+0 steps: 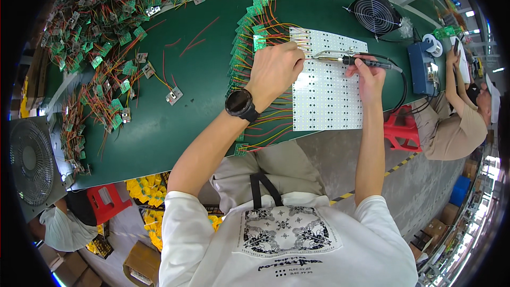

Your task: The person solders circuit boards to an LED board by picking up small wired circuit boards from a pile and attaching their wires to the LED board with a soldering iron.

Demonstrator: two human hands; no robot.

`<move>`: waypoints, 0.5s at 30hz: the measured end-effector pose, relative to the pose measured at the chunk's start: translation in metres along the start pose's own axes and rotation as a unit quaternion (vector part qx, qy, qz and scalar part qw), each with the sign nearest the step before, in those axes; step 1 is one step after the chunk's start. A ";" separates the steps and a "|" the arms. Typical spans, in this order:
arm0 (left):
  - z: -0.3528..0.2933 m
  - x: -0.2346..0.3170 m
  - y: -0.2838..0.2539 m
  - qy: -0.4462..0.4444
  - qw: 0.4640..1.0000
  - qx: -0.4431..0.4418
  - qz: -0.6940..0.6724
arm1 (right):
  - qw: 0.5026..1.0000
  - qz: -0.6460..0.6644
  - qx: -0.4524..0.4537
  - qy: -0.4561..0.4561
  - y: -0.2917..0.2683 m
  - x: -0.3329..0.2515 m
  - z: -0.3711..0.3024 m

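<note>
White panel [332, 95] | flat, dark-dotted | right hand [370, 78]: clamped on soldering iron [349, 60] | left hand [275, 69]: fingers together, contents unclear

1. The green-topped workbench [154, 138] spans the view, its front edge curving.
2. On its left lie scattered wired circuit boards [116, 106], a heap rising toward the far corner.
3. Loose red wires [199, 37] lie mid-bench.
4. A row of overlapping green circuit boards [239, 48] runs front to back, leads reaching a white LED panel [332, 93].
5. Farther right stand a black axial fan [375, 11] and a blue bench unit [418, 69].
</note>
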State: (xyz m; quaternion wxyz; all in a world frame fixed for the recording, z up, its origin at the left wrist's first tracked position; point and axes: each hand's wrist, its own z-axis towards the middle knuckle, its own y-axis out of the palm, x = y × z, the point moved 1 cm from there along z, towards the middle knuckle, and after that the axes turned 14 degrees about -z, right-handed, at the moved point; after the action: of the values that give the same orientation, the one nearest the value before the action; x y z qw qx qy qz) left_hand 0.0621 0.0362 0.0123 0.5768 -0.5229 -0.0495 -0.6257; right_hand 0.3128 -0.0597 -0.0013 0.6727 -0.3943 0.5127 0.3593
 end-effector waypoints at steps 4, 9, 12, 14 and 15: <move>0.000 -0.001 0.002 0.002 1.000 0.004 0.006 | 1.000 0.003 0.004 0.001 -0.002 0.003 0.001; -0.001 -0.001 0.002 0.001 1.000 0.008 0.009 | 1.000 0.006 0.004 0.002 -0.001 0.003 0.000; -0.001 -0.002 0.003 0.003 1.000 0.010 0.008 | 1.000 -0.003 0.005 0.006 -0.001 0.002 -0.001; -0.001 -0.002 0.002 0.003 1.000 0.010 0.008 | 1.000 -0.007 0.003 0.004 0.000 0.002 0.000; -0.001 -0.002 0.002 0.004 1.000 0.010 0.008 | 1.000 -0.007 0.002 0.005 0.000 0.002 -0.001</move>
State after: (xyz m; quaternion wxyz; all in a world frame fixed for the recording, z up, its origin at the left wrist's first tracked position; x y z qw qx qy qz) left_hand 0.0628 0.0362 0.0086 0.5872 -0.5150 -0.0493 -0.6225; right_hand 0.3129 -0.0600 -0.0030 0.6737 -0.3978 0.5140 0.3518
